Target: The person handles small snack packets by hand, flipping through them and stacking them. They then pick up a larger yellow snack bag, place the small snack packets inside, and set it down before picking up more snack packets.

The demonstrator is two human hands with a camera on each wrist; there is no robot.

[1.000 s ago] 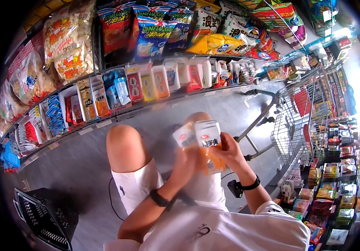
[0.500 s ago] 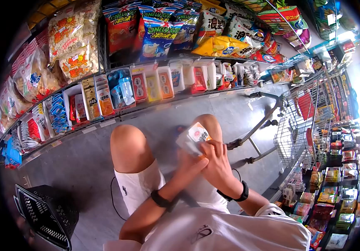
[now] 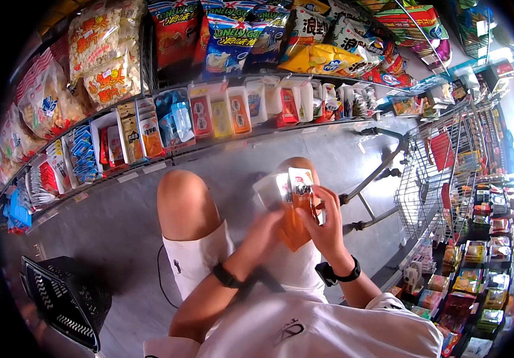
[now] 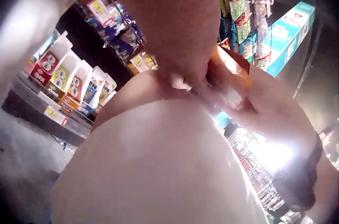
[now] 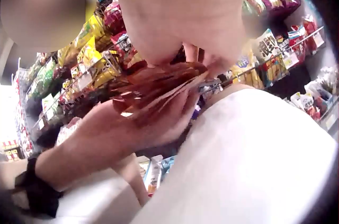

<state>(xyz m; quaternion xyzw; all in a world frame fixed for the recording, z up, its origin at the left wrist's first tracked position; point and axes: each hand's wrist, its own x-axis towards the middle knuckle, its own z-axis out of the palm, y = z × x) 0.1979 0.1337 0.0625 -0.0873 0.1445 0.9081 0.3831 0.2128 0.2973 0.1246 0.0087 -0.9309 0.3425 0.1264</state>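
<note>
Over the right knee, both hands hold a stack of orange-and-white snack packets [image 3: 297,224], printed with dark characters. My left hand [image 3: 261,234], blurred in the head view, grips the stack from the left and below. A pale, partly see-through packet [image 3: 272,188] fans out above its fingers. From the right, my right hand [image 3: 326,225] pinches the packets' edge between thumb and fingers. In the right wrist view several reddish-brown packets [image 5: 159,89] lie layered between the two hands. The left wrist view shows an orange packet [image 4: 233,67] at the fingers, partly hidden.
A shelf in front carries open boxes of small packets [image 3: 202,116] below large snack bags [image 3: 227,45]. At the right stands a wire shopping cart [image 3: 427,179], with more shelved goods [image 3: 474,268] beside it. A black basket [image 3: 69,301] sits on the floor at the left.
The right hand lay across the left over the bunched packets half a second ago. It has shifted right to their edge, and the orange face shows again.
</note>
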